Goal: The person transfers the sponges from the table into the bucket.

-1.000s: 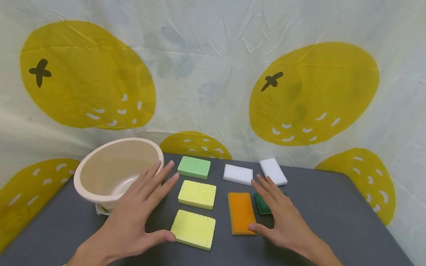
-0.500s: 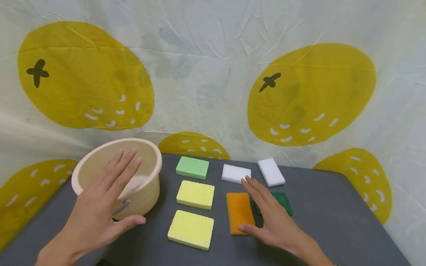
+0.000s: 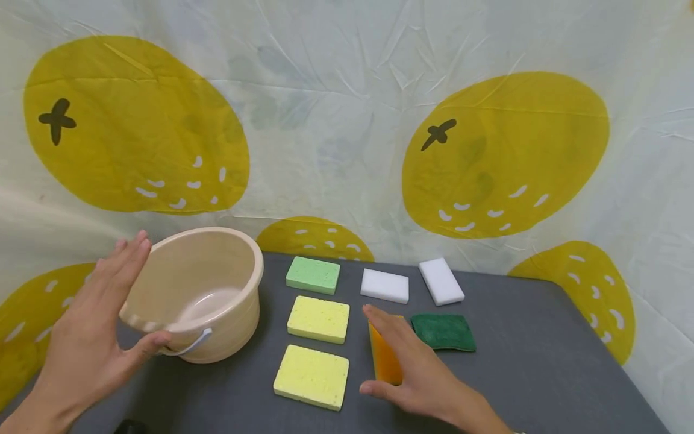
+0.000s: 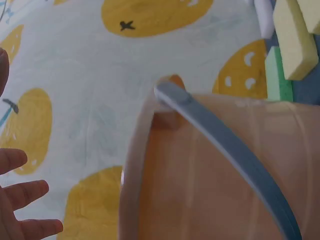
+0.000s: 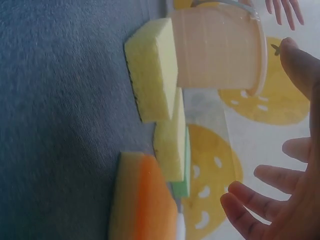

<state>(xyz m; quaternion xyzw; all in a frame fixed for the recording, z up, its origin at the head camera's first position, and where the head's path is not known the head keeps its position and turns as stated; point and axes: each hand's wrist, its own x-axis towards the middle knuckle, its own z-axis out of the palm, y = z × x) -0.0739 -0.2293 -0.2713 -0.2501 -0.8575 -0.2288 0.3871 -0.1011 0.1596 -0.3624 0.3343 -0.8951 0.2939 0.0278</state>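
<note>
My left hand [image 3: 94, 325] hovers with straight fingers at the left side of a beige bucket [image 3: 238, 319], overlapping its rim in the head view. The bucket's pale blue-grey handle [image 4: 225, 147] hangs down its near side. Over an orange sponge [image 3: 384, 358] is my right hand [image 3: 414, 374], its fingers extended and thumb apart, holding nothing; it hides part of that sponge. A dark green scouring pad [image 3: 444, 331] lies just beyond this hand. Left of it are two yellow sponges, a near one [image 3: 311, 377] and a farther one [image 3: 318, 319].
A light green sponge [image 3: 312, 275] lies behind the yellow ones. Two white sponges, one flat [image 3: 385, 286] and one angled [image 3: 441, 281], sit at the back right. A fruit-printed curtain [image 3: 325, 120] hangs behind the dark grey table [image 3: 537, 355].
My left hand has moved left, from beside the yellow sponges across the bucket to its far left side. My right hand has shifted slightly left, uncovering the green scouring pad and covering more orange sponge.
</note>
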